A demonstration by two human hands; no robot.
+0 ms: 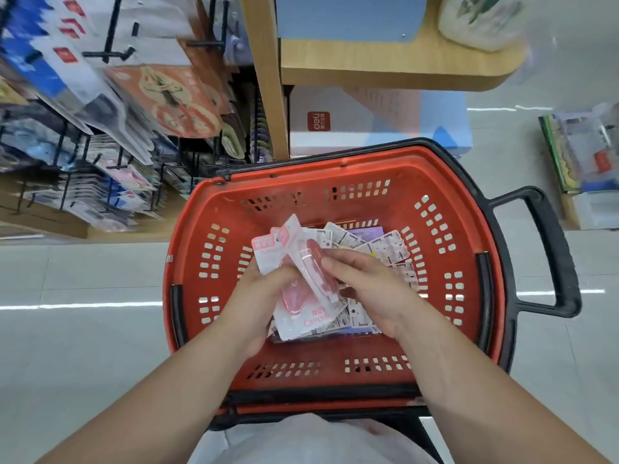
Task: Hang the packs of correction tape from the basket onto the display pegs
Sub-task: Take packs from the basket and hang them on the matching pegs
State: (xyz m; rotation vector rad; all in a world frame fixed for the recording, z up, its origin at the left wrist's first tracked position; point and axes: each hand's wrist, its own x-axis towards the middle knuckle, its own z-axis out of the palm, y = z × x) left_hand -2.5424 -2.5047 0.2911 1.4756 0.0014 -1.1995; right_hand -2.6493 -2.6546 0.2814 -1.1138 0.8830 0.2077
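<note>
**Progress.** The task stands at the gathering step. Both hands are down inside the red basket [418,169], and nothing held is on a peg. The display pegs [110,55], black wire arms on the rack to the left, carry hanging goods. That area is blurred, so I cannot tell whether any of it is correction tape. A layer of loose packs [378,249] lies on the basket floor. In my judgement, most of the hanging is left to do.

**Hands.** The left hand [258,296] grips a small bunch of pink packs [288,239] from the left side. Its thumb is curled over the front and its fingers are hidden beneath. The right hand [368,283] has its fingers bent onto the blister of the uppermost pack and appears to pinch its right edge. Its thumb is out of sight.

**Location.** The bunch is held low within the basket, just above the loose packs and well apart from the pegs.

**Condition.** The held items are pink-and-white carded blister packs, each with a clear bubble over a pink dispenser. At least two overlap askew, and the top one is tilted. The loose packs lie mostly back-up, showing white printed panels with barcodes, and one lilac pack shows among them. Hang holes cannot be made out.
</note>
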